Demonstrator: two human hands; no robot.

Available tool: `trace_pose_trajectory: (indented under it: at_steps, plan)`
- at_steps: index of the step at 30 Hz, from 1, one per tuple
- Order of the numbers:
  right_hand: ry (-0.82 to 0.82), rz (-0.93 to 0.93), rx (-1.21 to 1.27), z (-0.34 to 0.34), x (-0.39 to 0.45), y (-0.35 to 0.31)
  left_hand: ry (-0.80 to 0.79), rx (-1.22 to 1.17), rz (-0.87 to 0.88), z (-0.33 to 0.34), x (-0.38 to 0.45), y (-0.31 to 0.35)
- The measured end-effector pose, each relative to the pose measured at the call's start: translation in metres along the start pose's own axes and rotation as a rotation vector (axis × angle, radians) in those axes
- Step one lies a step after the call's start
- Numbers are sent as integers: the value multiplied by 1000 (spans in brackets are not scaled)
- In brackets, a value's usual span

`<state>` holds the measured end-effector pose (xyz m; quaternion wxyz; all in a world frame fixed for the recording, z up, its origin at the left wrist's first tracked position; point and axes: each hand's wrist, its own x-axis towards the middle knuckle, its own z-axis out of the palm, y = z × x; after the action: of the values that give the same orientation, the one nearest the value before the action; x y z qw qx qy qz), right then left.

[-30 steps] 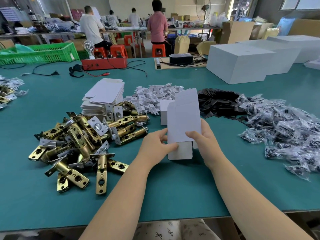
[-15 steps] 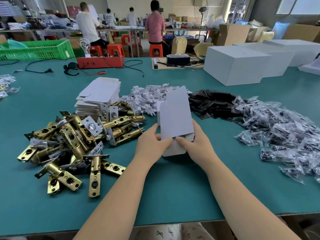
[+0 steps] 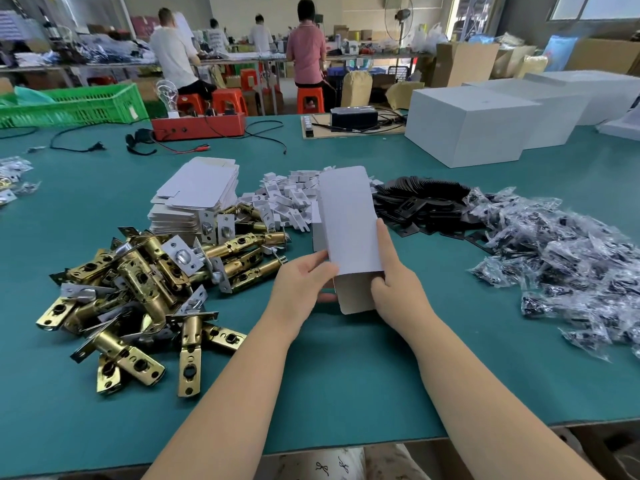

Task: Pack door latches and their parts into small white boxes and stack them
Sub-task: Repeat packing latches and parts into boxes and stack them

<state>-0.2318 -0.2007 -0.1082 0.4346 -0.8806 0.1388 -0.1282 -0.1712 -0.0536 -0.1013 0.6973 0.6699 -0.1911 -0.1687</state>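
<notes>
Both hands, left hand [image 3: 304, 285] and right hand [image 3: 398, 289], are gripping a white box [image 3: 349, 226]; brass latches [image 3: 145, 289] are lying left, bagged parts [image 3: 571, 258] right, black plates [image 3: 426, 206] beyond.

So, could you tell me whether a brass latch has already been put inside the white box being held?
No: the white box is held flat and unfolded by both hands, and the brass latches lie piled on the table.

Bare forearms; pale bow-print garment [image 3: 332, 462] below.

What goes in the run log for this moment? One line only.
stage: erecting box | left hand: grips small white box | right hand: grips same box | latches: piled, untouched
</notes>
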Motion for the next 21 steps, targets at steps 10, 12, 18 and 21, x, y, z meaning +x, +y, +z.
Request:
trace_pose_trajectory:
  at_steps: [10,12,18,21]
  plan:
    - [91,104,400,-1,3,-8,151,132,-66,-1,7,-1]
    - [161,204,435,-4,10,-3,108,134,-60,2,6,-2]
    - [231,161,287,-10,13,5,-16,-93,-212,0,9,-2]
    - [143,142,303,-7,11,0,38,-170,-257,3,8,-1]
